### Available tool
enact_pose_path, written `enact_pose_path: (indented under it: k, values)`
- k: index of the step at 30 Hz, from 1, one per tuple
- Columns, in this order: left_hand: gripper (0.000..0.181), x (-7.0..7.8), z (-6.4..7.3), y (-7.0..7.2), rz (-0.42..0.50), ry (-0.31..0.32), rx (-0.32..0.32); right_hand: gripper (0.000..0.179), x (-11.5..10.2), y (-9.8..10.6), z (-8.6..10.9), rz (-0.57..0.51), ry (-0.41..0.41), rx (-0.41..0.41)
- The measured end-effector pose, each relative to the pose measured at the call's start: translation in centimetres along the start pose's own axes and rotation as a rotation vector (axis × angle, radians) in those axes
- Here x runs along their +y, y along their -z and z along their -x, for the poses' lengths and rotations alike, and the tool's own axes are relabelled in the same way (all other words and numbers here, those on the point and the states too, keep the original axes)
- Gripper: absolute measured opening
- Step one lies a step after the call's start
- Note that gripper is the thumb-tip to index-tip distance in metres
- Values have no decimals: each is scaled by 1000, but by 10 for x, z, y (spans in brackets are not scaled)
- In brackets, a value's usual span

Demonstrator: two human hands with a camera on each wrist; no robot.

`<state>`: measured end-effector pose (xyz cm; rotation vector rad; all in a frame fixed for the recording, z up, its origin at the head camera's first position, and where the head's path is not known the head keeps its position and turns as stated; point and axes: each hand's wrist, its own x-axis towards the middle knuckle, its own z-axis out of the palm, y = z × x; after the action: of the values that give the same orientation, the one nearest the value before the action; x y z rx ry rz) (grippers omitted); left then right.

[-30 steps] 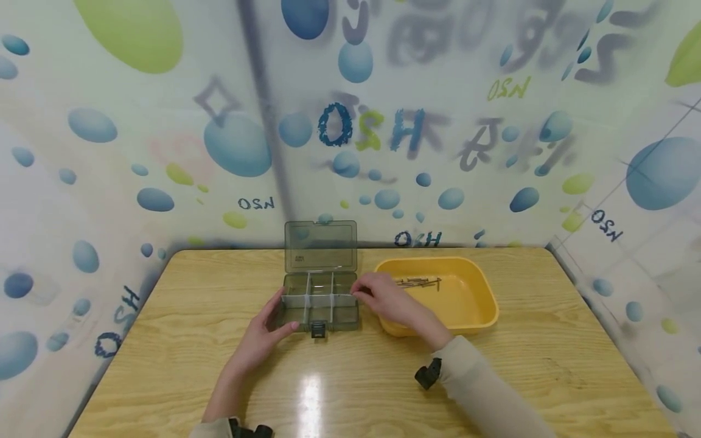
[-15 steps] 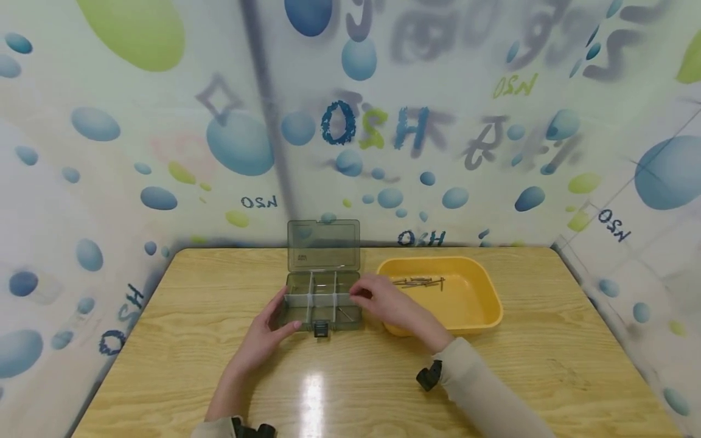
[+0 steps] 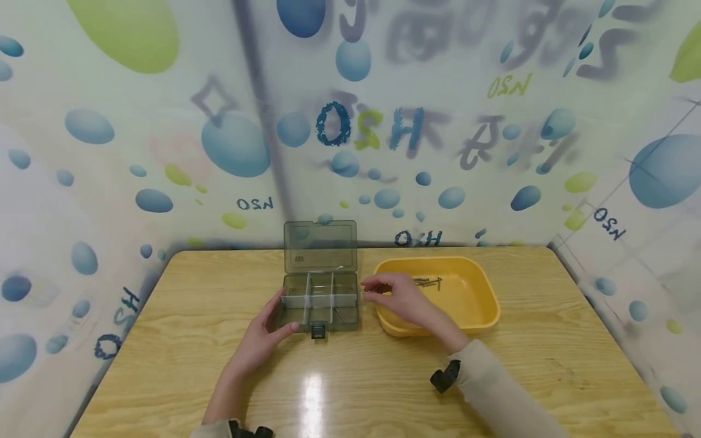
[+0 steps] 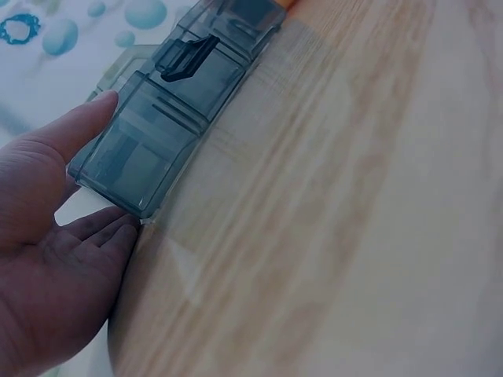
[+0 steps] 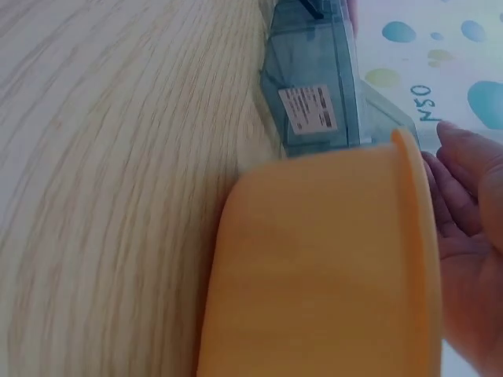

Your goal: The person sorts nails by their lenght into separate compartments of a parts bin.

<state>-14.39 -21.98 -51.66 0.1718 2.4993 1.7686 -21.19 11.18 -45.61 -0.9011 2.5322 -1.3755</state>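
A smoky clear compartment box (image 3: 319,300) stands on the table with its lid (image 3: 320,246) raised at the back. My left hand (image 3: 261,340) holds its left front corner, thumb at the front and fingers along the side. One thin metal nail (image 3: 340,315) lies slanted in the front right compartment. My right hand (image 3: 400,297) hovers between the box and the left rim of a yellow tray (image 3: 460,307), fingers loosely bent with nothing visible in them. Several nails (image 3: 431,282) lie in the tray, partly hidden by that hand.
The wooden table (image 3: 350,389) meets a patterned wall sheet (image 3: 438,152) along its back edge. The tray stands just right of the box, with a narrow gap between them. A white label (image 5: 307,109) is on the box's right side.
A nail that was not visible a second ago now lies in the front right compartment. My right hand has moved right, off the box toward the tray. The left hand stays put.
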Motion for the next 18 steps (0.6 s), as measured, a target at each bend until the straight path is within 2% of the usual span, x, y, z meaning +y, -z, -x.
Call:
enact_pose_path:
  k: [5, 11, 18]
  values:
    - [83, 0, -2, -2, 8, 3, -6, 31, 12, 12, 8, 60, 4, 21]
    - [83, 2, -2, -2, 8, 8, -5, 33, 25, 27, 18, 94, -43, 50]
    - [82, 2, 1, -1, 15, 3, 1, 33, 39, 37, 29, 175, -38, 33]
